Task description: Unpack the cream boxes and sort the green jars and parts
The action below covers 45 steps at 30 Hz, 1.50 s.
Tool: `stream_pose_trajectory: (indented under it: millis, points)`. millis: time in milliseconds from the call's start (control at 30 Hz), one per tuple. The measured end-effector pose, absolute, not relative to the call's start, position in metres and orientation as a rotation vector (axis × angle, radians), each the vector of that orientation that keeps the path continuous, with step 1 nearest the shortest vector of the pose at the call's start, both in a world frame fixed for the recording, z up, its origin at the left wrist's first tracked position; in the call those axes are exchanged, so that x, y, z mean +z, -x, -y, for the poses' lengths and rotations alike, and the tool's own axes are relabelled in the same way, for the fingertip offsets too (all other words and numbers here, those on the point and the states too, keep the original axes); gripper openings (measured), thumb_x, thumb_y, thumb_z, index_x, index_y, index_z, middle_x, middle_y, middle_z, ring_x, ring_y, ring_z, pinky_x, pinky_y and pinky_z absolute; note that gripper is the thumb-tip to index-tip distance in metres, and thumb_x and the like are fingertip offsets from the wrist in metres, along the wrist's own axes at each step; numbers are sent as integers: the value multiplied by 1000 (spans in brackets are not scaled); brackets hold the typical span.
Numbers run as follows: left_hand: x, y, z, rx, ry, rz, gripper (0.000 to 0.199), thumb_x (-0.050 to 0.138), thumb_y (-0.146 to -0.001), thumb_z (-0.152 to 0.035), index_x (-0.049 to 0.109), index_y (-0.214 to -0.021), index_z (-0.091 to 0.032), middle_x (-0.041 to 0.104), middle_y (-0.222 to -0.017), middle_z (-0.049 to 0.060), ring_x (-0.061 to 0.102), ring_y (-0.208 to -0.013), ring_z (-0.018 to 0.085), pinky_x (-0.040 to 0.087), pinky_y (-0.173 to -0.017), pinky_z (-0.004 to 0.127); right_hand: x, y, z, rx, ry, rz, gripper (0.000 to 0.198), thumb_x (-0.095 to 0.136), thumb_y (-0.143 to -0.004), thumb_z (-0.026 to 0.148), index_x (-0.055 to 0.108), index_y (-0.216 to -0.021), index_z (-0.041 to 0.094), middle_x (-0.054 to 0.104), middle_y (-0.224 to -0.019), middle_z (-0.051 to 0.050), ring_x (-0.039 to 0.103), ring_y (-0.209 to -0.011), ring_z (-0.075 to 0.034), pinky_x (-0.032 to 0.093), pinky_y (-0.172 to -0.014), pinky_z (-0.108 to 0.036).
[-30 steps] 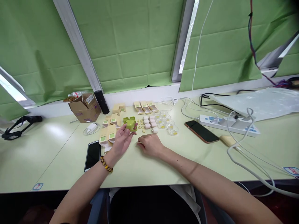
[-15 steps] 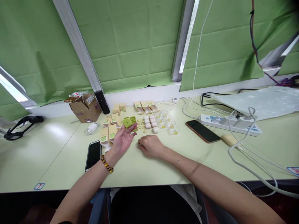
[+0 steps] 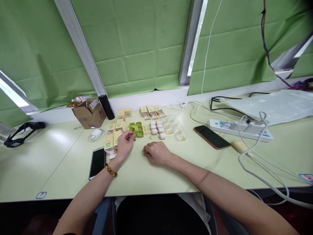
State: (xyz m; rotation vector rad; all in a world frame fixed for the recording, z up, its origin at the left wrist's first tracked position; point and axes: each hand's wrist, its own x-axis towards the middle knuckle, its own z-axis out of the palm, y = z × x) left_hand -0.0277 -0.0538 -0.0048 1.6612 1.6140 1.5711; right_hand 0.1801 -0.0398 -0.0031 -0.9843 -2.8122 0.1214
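My left hand (image 3: 125, 143) has its fingers curled in at the near left edge of several small green cases (image 3: 139, 129). What its fingertips hold, if anything, I cannot make out. My right hand (image 3: 157, 152) rests on the table with fingers curled, nothing visible in it. Beyond it are small yellow pieces (image 3: 150, 137) in rows, then several pale pink rounded cases (image 3: 162, 135). Clear plastic cups (image 3: 181, 137) with yellow bits inside stand to their right. Open cream cardboard boxes (image 3: 109, 143) with green labels lie left of my left hand.
A phone (image 3: 97, 163) lies near my left forearm, another phone (image 3: 212, 137) to the right. A white power strip (image 3: 244, 129) with looping cables is at the right. A brown carton (image 3: 90, 114) and a black cylinder (image 3: 106, 107) stand at the back left.
My left hand has turned over from palm up and curled its fingers. The green case that lay on its fingers is now among the other green ones. My right hand has barely moved.
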Motion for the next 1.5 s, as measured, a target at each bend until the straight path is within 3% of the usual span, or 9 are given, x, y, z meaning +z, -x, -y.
stream_pose_trajectory:
  millis: [67, 200, 400, 533, 867, 1500]
  points:
    - [-6, 30, 57, 1452, -1987, -1825, 16, 61, -96, -33, 72, -92, -21, 76, -83, 7, 68, -75, 22, 49, -75, 36, -3, -180, 40, 123, 985, 2814, 23, 55, -102, 34, 72, -101, 19, 78, -103, -10, 71, -92, -23, 37, -68, -29]
    - [-7, 28, 64, 1099, -2438, -1989, 24, 53, -100, -23, 77, -96, -23, 79, -94, 10, 70, -86, 26, 45, -83, 40, -5, -179, 40, 115, 984, 2817, 23, 54, -102, 34, 72, -102, 19, 78, -103, -10, 72, -92, -23, 38, -68, -29]
    - [-5, 21, 64, 510, -2554, -2129, 34, 45, -101, -20, 74, -84, -22, 74, -78, 10, 66, -75, 25, 38, -76, 38, -8, -179, 39, 103, 971, 2813, 22, 54, -101, 33, 72, -104, 21, 79, -103, -8, 72, -91, -23, 36, -66, -30]
    - [-7, 17, 59, 308, -2513, -2176, 37, 44, -102, -24, 75, -82, -21, 74, -77, 11, 65, -70, 25, 35, -70, 36, -8, -179, 39, 107, 972, 2809, 21, 54, -101, 33, 72, -104, 21, 79, -103, -8, 72, -91, -23, 35, -66, -29]
    - [-8, 12, 58, 169, -2427, -2198, 35, 45, -103, -30, 74, -85, -22, 77, -82, 12, 68, -72, 24, 33, -65, 32, -4, -178, 41, 122, 998, 2819, 23, 53, -102, 33, 72, -107, 21, 79, -105, -9, 73, -95, -24, 40, -71, -30]
    - [-5, 11, 61, 211, -2377, -2215, 31, 47, -103, -29, 72, -86, -22, 77, -84, 10, 69, -73, 24, 33, -64, 32, -8, -178, 39, 106, 969, 2809, 22, 54, -101, 34, 71, -106, 21, 79, -104, -8, 73, -93, -24, 37, -67, -30]
